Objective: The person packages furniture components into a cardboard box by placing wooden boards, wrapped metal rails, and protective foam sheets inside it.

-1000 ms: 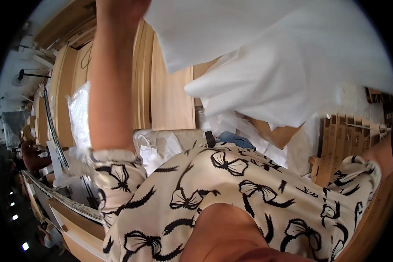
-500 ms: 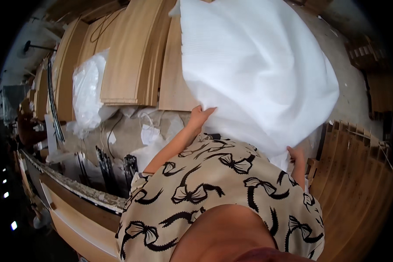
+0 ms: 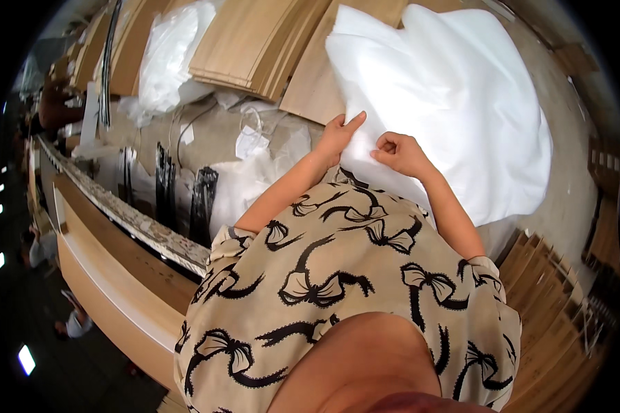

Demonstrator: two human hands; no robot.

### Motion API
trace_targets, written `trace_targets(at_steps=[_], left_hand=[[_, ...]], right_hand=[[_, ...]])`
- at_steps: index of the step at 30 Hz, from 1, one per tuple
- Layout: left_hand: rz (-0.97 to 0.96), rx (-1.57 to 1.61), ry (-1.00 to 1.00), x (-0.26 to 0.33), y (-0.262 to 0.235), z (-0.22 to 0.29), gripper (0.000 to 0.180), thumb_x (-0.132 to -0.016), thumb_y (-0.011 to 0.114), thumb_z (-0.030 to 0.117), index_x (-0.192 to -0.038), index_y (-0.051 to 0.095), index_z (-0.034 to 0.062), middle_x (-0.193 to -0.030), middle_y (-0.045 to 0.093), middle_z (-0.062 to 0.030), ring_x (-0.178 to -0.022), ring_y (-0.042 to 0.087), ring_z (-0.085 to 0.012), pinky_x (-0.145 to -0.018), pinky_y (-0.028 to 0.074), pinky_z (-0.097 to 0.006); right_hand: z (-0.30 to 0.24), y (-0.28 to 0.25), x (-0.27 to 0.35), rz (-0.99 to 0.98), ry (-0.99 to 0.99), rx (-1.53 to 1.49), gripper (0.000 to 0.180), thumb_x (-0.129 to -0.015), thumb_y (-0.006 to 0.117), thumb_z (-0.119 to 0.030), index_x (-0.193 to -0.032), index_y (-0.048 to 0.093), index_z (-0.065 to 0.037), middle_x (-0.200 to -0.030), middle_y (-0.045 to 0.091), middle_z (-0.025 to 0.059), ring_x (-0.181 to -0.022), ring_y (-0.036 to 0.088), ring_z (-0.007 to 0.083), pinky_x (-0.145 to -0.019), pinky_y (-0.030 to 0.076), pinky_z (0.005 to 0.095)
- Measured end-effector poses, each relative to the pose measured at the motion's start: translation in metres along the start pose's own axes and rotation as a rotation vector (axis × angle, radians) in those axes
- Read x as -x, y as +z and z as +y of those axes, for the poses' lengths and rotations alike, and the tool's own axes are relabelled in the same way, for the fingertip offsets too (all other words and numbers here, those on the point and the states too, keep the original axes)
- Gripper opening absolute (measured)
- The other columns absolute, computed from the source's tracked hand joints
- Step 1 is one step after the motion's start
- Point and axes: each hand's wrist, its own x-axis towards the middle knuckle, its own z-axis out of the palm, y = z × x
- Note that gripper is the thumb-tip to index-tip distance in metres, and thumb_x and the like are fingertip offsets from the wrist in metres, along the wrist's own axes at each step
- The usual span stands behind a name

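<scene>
Left hand (image 3: 335, 140) looks to be pinching the near left edge of the white sheet (image 3: 458, 103); right hand (image 3: 401, 155) is curled over it, can't tell if it's gripping. Sheet's out front, opened up but rumpled, not flat yet; wooden board (image 3: 311, 91) pokes out past its left side.

I log a grey floor (image 3: 565, 131), with paper scraps (image 3: 253, 142) lying on it left of centre. Upper left: wood panels (image 3: 248, 48) in stacks, clear plastic (image 3: 172, 51) beside them. Lower right: a row of brown boards (image 3: 534, 289). Lower left: a long tan panel (image 3: 107, 313). Far left I note bright patches (image 3: 27, 359) against darkness; lamps or windows, I cannot tell.
</scene>
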Motion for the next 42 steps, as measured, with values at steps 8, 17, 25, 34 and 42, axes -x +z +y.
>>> trace_targets(at_steps=[8,17,25,34,42], left_hand=[[0.052,0.140,-0.048,-0.009,-0.024,-0.016,0.061,-0.077,0.064,0.040,-0.113,0.045,-0.0061,-0.094,0.057,-0.0134,-0.080,0.058,-0.0196,-0.065,0.048,-0.031],[0.242,-0.240,0.110,-0.026,-0.052,-0.071,0.056,-0.061,0.064,-0.004,-0.114,0.046,-0.0048,-0.099,0.058,-0.0175,-0.084,0.058,-0.0245,-0.070,0.049,-0.032],[0.472,-0.752,-0.078,-0.023,-0.122,-0.103,0.058,-0.057,0.063,0.009,-0.112,0.048,-0.0013,-0.098,0.058,-0.0215,-0.089,0.057,-0.0319,-0.077,0.045,-0.033],[0.308,-1.233,0.135,-0.070,-0.054,-0.011,0.088,-0.060,0.070,0.025,-0.135,0.024,0.0207,-0.127,0.036,-0.0192,-0.118,0.036,-0.0348,-0.090,0.036,-0.045],[0.115,-0.704,1.112,-0.050,0.118,0.200,0.135,-0.038,0.086,0.032,-0.137,-0.003,0.0131,-0.141,-0.002,-0.0215,-0.129,0.006,-0.0404,-0.105,0.015,-0.047]], right_hand=[[0.016,-0.002,-0.034,-0.032,-0.001,0.019,0.021,-0.077,0.056,-0.017,-0.083,0.064,0.002,-0.063,0.058,0.0044,-0.057,0.051,0.0114,-0.055,0.043,0.0237],[0.112,-0.092,-0.079,0.513,0.243,-0.420,0.013,-0.080,0.051,-0.012,-0.074,0.056,-0.002,-0.058,0.052,0.0033,-0.053,0.051,0.0141,-0.046,0.042,0.0269],[0.184,-0.276,-0.025,1.090,0.429,-0.403,0.016,-0.079,0.045,-0.016,-0.088,0.052,-0.004,-0.073,0.055,0.0083,-0.063,0.053,0.0198,-0.058,0.045,0.0337],[0.048,-0.283,-0.069,0.837,0.023,0.134,0.029,-0.076,0.050,-0.022,-0.098,0.047,-0.003,-0.086,0.052,0.0099,-0.075,0.050,0.0211,-0.067,0.042,0.0345],[-0.219,-0.190,-0.102,0.329,-0.708,0.154,0.043,-0.074,0.054,-0.028,-0.107,0.043,-0.003,-0.097,0.049,0.0113,-0.087,0.047,0.0223,-0.076,0.039,0.0353]])
